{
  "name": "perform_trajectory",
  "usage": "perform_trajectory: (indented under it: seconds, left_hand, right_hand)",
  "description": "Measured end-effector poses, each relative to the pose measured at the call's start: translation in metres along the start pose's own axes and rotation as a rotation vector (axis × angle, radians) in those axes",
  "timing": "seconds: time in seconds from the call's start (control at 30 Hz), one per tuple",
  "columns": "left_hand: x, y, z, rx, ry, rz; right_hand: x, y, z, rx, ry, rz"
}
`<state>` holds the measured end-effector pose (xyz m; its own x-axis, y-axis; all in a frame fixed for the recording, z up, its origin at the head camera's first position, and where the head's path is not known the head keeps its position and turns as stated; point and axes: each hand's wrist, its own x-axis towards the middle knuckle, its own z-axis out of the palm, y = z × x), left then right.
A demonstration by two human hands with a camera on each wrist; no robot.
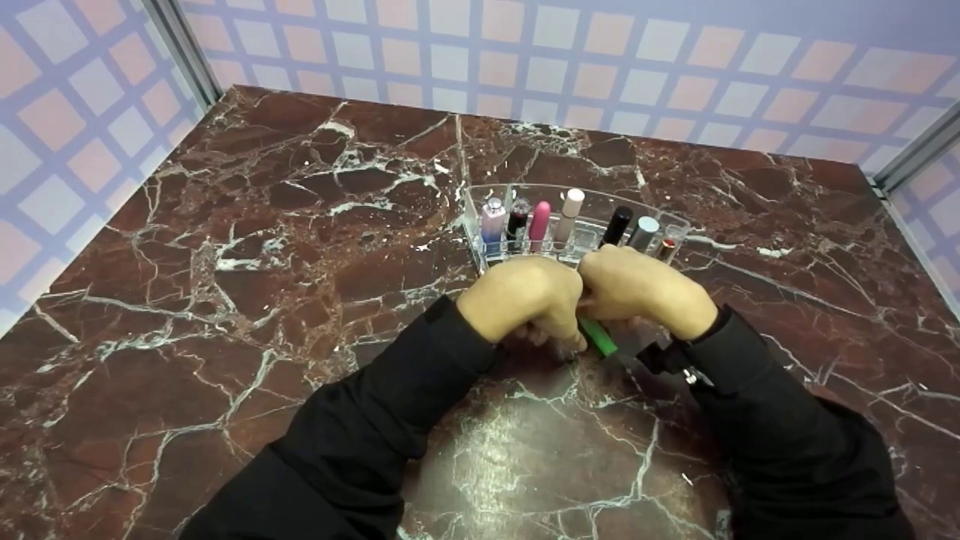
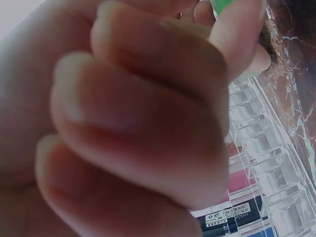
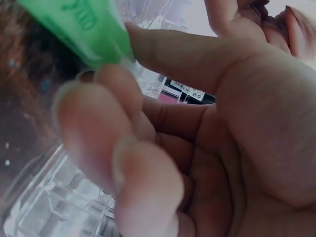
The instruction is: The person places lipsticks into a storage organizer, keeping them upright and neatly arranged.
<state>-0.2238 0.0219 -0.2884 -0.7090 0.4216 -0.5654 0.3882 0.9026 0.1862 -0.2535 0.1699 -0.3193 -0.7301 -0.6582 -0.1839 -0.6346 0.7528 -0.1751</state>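
A small green tube (image 1: 600,339) slants between both hands, just in front of a clear curved organizer (image 1: 471,214). My right hand (image 1: 637,285) pinches it between thumb and fingertips; in the right wrist view the green tube (image 3: 94,32) shows pale lettering. My left hand (image 1: 525,296) is beside it, its fingers (image 2: 133,103) curled toward the palm. The left index finger crosses in front of the tube and grips it, with the thumb hidden. The hands meet close together, covering the organizer's front edge and part of the tube.
Upright in the organizer stand a pink-and-blue tube (image 1: 491,223), a bright pink one (image 1: 540,221), a beige one with a white cap (image 1: 568,214), a black one (image 1: 617,223) and a silver-capped one (image 1: 643,232). The marbled table (image 1: 300,375) meets checkered walls (image 1: 450,52) behind.
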Motion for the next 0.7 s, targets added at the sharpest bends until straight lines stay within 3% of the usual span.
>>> perform_trajectory:
  seconds: [0.13,0.27,0.47,0.7]
  left_hand:
    - [0.001,-0.002,0.0,-0.019,0.011,-0.007]
    - [0.002,-0.005,0.0,-0.016,0.063,0.019]
    - [0.005,-0.01,-0.001,0.0,0.196,0.058]
    - [0.013,-0.014,-0.006,0.011,0.351,0.129]
  right_hand:
    - [-0.001,0.001,-0.005,0.064,-0.008,0.042]
    - [-0.004,0.003,-0.013,0.124,0.032,0.051]
    - [-0.007,0.007,-0.021,0.112,0.182,0.039]
    - [-0.013,0.011,-0.029,0.189,0.372,0.117]
